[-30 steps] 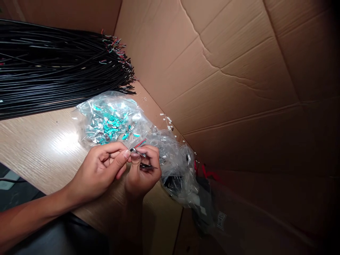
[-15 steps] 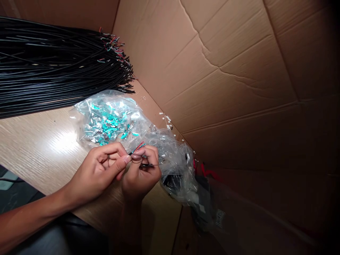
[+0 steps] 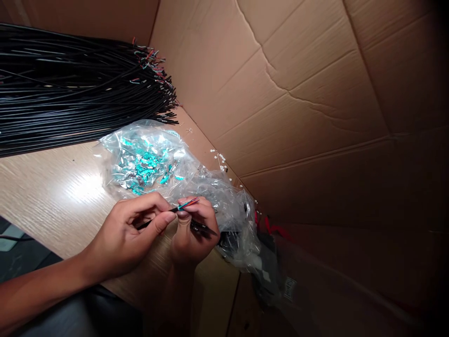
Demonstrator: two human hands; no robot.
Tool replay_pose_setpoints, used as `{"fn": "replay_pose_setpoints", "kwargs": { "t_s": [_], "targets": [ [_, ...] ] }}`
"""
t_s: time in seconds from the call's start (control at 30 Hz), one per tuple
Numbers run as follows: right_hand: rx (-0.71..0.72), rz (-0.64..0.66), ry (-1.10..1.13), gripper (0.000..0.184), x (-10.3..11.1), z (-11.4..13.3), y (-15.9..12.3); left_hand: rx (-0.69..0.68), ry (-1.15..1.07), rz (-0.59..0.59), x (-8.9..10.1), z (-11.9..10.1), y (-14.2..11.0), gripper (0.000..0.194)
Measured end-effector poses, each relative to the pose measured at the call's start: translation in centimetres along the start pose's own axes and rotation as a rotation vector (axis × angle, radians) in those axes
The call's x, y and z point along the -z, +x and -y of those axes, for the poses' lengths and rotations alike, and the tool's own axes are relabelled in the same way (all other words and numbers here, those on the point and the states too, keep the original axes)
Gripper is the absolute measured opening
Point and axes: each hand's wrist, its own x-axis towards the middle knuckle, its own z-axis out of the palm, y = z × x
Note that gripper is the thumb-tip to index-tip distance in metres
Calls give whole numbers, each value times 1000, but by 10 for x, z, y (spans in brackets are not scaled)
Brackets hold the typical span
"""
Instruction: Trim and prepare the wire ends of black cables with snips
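Note:
My left hand (image 3: pixel 131 231) pinches a thin black cable (image 3: pixel 175 209) between thumb and fingers, over the wooden table's front edge. The cable's stripped end shows red, blue and other coloured wires (image 3: pixel 189 202) sticking out to the right. My right hand (image 3: pixel 192 234) is closed just beside it, its fingertips touching the cable's end, and a small dark part (image 3: pixel 203 228) juts from its fist. Both hands meet in front of a clear plastic bag of teal and silver pieces (image 3: pixel 143 161).
A thick bundle of black cables (image 3: pixel 77 89) lies across the wooden table (image 3: pixel 42 187) at the back left. Cardboard walls (image 3: pixel 308 93) close in the right and rear. A second crumpled clear bag (image 3: pixel 235 224) hangs off the table's right edge. White crumbs (image 3: pixel 220 159) lie by the wall.
The cable has slid rightward through my fingers, so more of its coloured wire end shows. My right hand has shifted slightly down and right, its dark part now pointing further out.

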Motion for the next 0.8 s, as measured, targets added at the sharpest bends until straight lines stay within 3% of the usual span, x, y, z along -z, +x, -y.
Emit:
{"fn": "replay_pose_setpoints", "kwargs": {
  "t_s": [0.3, 0.63, 0.8],
  "targets": [
    [-28, 58, 44, 14, 2, 1, 2, -91, 29, -3, 2, 4, 1, 19],
    [-26, 127, 37, 14, 7, 3, 4, -62, -11, 22, 3, 2, 5, 27],
    [22, 75, -39, 12, 4, 4, 5, -61, -9, 32, 2, 2, 3, 34]
  ]
}}
